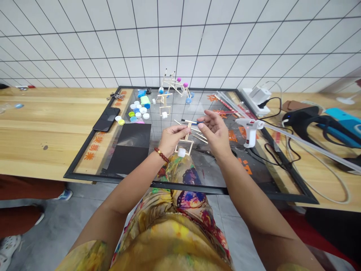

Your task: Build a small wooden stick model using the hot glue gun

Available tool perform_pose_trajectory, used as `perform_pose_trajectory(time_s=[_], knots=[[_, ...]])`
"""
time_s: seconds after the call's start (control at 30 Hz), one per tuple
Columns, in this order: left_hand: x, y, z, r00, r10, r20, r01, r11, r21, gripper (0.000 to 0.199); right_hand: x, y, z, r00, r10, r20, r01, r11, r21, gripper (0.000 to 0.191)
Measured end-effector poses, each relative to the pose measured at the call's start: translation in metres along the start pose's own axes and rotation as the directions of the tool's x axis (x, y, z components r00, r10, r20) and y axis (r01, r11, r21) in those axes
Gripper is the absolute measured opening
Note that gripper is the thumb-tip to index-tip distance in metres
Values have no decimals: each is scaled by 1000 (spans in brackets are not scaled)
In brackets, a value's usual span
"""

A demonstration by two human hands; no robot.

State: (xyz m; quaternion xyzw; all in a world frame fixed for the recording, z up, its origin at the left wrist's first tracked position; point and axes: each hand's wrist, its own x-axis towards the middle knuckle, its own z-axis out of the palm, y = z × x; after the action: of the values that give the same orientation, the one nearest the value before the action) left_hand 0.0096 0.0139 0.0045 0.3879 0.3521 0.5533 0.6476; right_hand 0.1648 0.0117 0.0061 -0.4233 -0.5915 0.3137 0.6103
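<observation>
My left hand (172, 139), with a beaded bracelet at the wrist, pinches a small frame of wooden sticks (184, 142). A white cylinder (181, 152) sits at the frame's lower bar. Just right of the frame's top is my right hand (216, 131), its thumb and fingers around a thin dark stick or pen (194, 121). Several loose sticks (200, 136) lie beneath, between my hands. Beyond them stands a similar stick frame (164, 105), and farther back a larger stick structure (173, 82) has pink and blue pieces.
Bottle caps (137, 111), a black phone (106, 119) and black sheets (129, 148) are on the left. A white glue gun (250, 131), cables, a power strip (255, 102) and a blue box (342, 126) are on the right. Another person's legs (25, 188) show at lower left.
</observation>
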Motion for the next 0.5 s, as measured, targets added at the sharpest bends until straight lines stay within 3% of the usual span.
perform_pose_trajectory(time_s=[0.1, 0.2, 0.33, 0.5], knots=[[2, 3, -2, 998, 0, -60, -2, 1000, -31, 31, 0, 3, 1, 994, 105, 7, -105, 994, 20, 43], [5, 5, -4, 994, 8, -111, -14, 998, -53, 32, -1, 7, 5, 971, 215, 103, -219, 975, 25, 36], [7, 6, -5, 988, 7, -151, -23, 994, -102, 36, -3, 12, 10, 936, 272, 223, -289, 956, 45, 37], [5, 6, -4, 993, -55, -108, 46, 995, -92, 37, -1, 11, 7, 974, 208, 84, -214, 974, 70, 40]])
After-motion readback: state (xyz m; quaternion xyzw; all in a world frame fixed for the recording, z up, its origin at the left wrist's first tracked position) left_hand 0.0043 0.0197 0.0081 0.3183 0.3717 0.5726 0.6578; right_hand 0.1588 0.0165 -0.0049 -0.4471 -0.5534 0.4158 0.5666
